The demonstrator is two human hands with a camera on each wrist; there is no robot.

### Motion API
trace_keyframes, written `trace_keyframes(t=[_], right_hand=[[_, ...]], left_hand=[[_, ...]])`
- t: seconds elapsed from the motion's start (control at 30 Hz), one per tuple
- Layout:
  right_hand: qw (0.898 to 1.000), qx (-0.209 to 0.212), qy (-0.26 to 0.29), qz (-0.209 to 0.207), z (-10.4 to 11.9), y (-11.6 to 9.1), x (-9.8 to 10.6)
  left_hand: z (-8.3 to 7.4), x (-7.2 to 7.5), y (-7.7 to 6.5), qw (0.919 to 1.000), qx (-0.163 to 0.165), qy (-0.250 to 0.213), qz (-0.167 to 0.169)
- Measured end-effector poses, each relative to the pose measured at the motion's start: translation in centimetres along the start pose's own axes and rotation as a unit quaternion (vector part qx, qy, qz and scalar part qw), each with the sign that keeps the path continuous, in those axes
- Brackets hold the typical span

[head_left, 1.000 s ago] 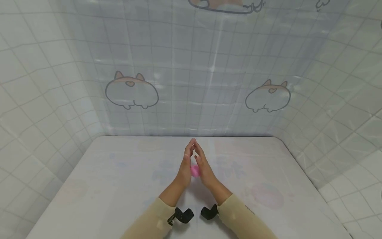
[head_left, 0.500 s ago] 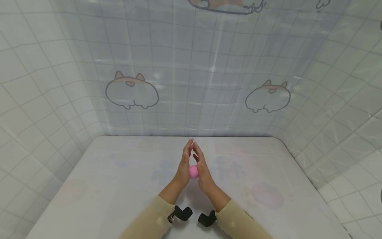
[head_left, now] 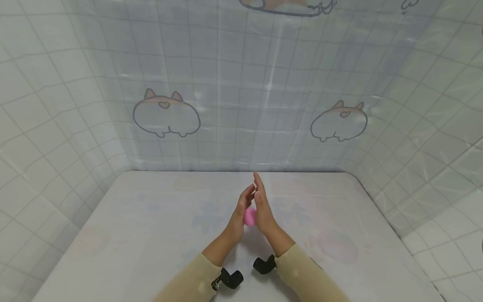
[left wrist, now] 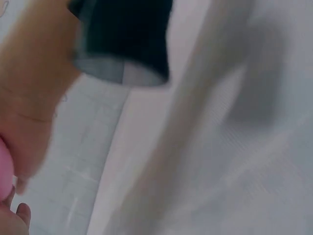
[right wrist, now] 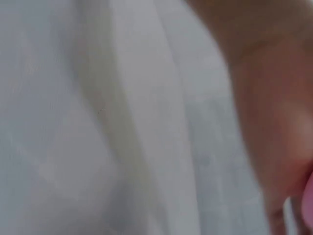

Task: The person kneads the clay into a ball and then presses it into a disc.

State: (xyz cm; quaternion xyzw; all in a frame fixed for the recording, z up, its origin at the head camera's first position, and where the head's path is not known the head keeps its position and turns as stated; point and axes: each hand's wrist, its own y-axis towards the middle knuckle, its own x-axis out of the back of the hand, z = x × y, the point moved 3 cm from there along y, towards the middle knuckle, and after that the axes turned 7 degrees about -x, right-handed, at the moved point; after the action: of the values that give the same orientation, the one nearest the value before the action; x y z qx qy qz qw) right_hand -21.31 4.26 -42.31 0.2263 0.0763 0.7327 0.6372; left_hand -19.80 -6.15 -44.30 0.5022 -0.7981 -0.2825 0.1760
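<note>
A smooth pink ball (head_left: 250,217) is held between the two palms in the head view, above the middle of the table. My left hand (head_left: 237,219) lies along its left side with fingers extended forward. On the other side my right hand (head_left: 265,213) presses against it, fingers straight and reaching farther forward than the left ones. The left wrist view shows part of the pink ball (left wrist: 4,169) at the left edge, against a palm. At the right edge of the right wrist view, a sliver of the pink ball (right wrist: 308,203) shows; that view is blurred.
The hands are over a white table (head_left: 151,235) with faint coloured prints. Grid-patterned sheeting (head_left: 241,126) with cartoon dogs hangs behind and along both sides. A black camera mount sits on each wrist, the left mount (head_left: 231,279) and the right mount (head_left: 265,265).
The right hand has slid forward and the left hand back against each other. Both hands and the pink ball have shifted slightly to the right since half a second ago.
</note>
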Motion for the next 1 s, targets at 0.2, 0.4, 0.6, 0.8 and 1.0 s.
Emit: trace_keyframes(t=[0.2,0.4,0.6,0.8,1.0], right_hand=[[0.997,-0.057,0.006,0.053,-1.3,0.0,-0.3],[0.996,-0.045,0.001,0.071,-1.5,-0.6,-1.1],[0.997,-0.012,0.035,0.071,-1.5,-1.2,-1.9],[0.993,-0.024,0.079,0.078,-0.6,-1.8,-2.4],[0.993,-0.019,0.092,0.066,0.1,-1.8,-2.4]], left_hand=[[-0.8,0.1,0.1,0.9997,-0.021,0.009,-0.012],[-1.5,0.3,0.2,0.9981,-0.029,0.039,-0.037],[-1.2,0.6,0.6,0.9955,-0.012,0.066,-0.067],[-0.3,1.3,0.6,0.9912,-0.014,0.104,-0.081],[0.0,1.4,0.3,0.9902,-0.008,0.121,-0.069]])
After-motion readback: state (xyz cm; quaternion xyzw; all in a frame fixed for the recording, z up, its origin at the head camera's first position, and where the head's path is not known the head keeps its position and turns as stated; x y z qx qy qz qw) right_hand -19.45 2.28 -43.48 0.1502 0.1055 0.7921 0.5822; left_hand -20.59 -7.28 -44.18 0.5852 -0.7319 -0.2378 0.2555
